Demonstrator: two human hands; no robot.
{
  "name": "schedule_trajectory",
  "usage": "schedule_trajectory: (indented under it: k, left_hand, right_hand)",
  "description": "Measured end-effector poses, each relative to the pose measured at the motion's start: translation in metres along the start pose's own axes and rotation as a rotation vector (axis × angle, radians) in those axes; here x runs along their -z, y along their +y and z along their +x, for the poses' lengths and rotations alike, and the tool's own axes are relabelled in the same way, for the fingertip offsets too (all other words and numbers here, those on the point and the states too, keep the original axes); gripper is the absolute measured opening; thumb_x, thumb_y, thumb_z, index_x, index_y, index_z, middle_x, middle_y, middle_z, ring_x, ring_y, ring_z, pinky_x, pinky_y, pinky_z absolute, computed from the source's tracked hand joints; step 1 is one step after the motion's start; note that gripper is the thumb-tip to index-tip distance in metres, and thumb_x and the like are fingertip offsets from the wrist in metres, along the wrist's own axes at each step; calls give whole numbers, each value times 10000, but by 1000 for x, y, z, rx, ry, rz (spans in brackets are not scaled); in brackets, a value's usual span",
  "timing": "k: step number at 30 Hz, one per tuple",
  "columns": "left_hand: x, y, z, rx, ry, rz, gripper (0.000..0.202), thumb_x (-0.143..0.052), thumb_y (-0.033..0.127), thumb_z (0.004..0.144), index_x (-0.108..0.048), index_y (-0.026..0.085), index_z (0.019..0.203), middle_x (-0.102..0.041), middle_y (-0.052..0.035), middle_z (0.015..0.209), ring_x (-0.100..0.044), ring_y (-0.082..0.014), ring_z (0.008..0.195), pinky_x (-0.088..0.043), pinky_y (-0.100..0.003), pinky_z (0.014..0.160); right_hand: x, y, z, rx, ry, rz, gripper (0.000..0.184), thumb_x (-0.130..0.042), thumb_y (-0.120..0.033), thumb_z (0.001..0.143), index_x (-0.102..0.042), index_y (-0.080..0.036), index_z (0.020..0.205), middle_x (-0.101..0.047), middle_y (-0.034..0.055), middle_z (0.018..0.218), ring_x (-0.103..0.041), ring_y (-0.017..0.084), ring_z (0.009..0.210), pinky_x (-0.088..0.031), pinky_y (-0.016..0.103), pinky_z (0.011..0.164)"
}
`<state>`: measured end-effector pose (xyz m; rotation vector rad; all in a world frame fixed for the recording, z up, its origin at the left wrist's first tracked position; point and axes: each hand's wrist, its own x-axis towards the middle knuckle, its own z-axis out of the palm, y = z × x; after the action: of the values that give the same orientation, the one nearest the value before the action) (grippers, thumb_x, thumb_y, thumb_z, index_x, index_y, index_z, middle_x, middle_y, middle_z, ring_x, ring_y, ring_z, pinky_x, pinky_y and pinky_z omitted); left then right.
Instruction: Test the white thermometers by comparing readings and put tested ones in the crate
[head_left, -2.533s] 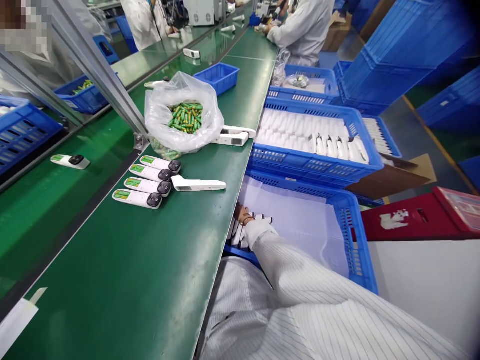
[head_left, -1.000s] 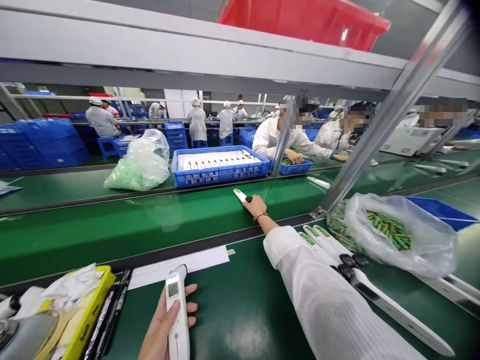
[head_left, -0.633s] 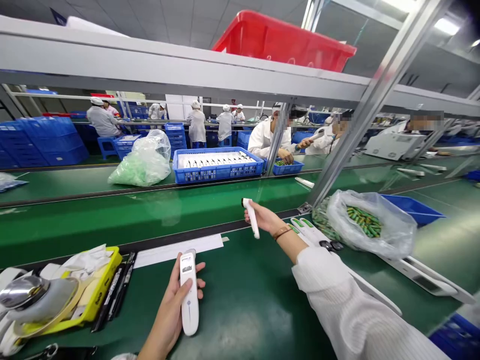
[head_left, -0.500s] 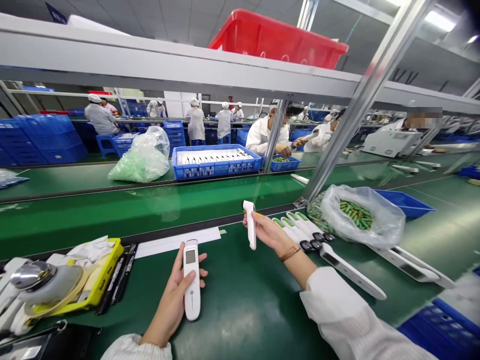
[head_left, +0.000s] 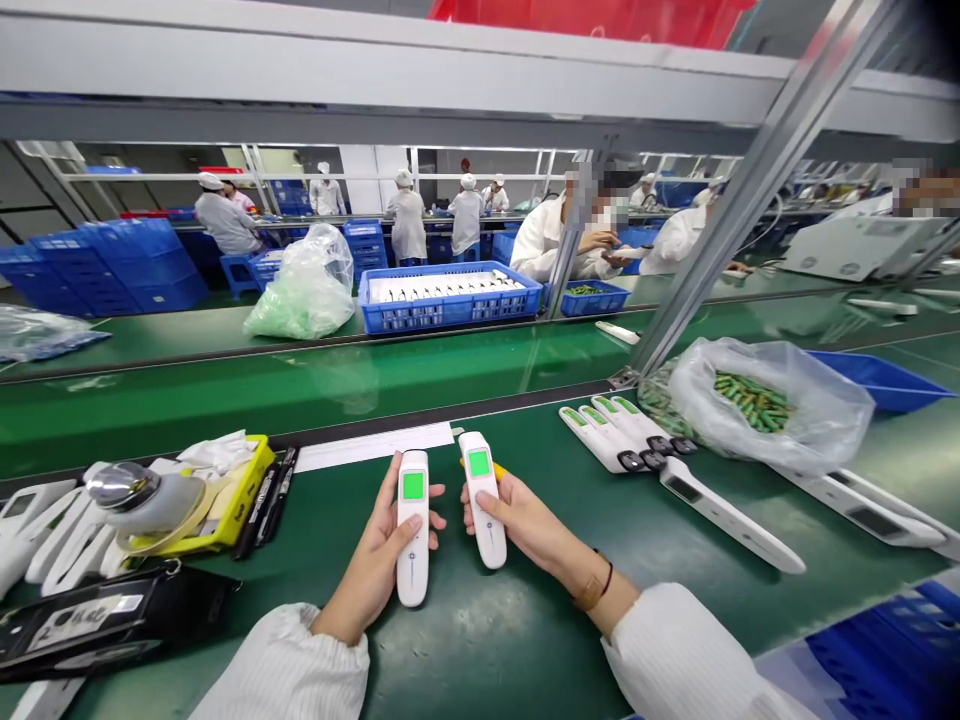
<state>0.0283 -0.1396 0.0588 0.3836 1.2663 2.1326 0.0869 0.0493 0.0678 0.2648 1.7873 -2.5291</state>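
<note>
Four white devices [head_left: 616,436] between right hand [head_left: 529,518] and battery bag [head_left: 829,405]

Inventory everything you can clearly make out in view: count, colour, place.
Held devices: two, white, centre
Devices showing batteries: four, white, right
Other devices: several, white, both sides
Battery bag: one, clear, right
Tray: one, yellow, left
Pens: two, black, beside tray
Bottle: one, whitish, left
Pouch: one, black, lower left
Paper strip: one, white, behind hands
Basket: one, blue, far bench
Tub: one, red, top
People: several, white clothing, background
Left hand: one, white sleeve, centre
Right hand: one, white sleeve, centre
</note>
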Motion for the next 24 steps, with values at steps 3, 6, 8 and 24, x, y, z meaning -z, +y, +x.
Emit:
schedule_trajectory:
  k: [3,6,8,24]
  left_hand:
    - [-1,1,0,4,2,-9,879,-647,302,833,-62,330,1489,-618,-103,1175,-610,-151,809,-502,-278,729]
    - [-3,2,-1,15,8,-21,850,-623,316,849,-72,267,1495,-626,-139,1162,-631,-179,824,-519,-304,735]
    - [-4,1,-1,33,27,-41,833,-609,322,857,-80,236,1493,-635,-154,1128,-638,-194,810,-532,-310,692]
    - [-6,-6,-6,4,-73,0,919,-627,208,841,16,439,1456,-501,-90,1285,-623,-140,792,-529,-288,697]
  right_hand:
    - [-3,4,-1,-16,34,8,428,-760,-470,707,-555,-141,888,-654,26,740,-631,119,591,-525,232,575]
    - [-6,4,-2,-71,55,74,429,-682,-523,758,-512,-167,928,-632,-1,633,-551,112,413,-450,215,386]
    - [-7,2,-4,-133,68,99,439,-644,-542,777,-498,-171,960,-600,-22,559,-485,104,337,-381,200,310]
    - [-19,4,-16,-101,-67,-91,377,-664,-420,789,-489,-173,1013,-556,-45,629,-497,72,402,-422,186,381]
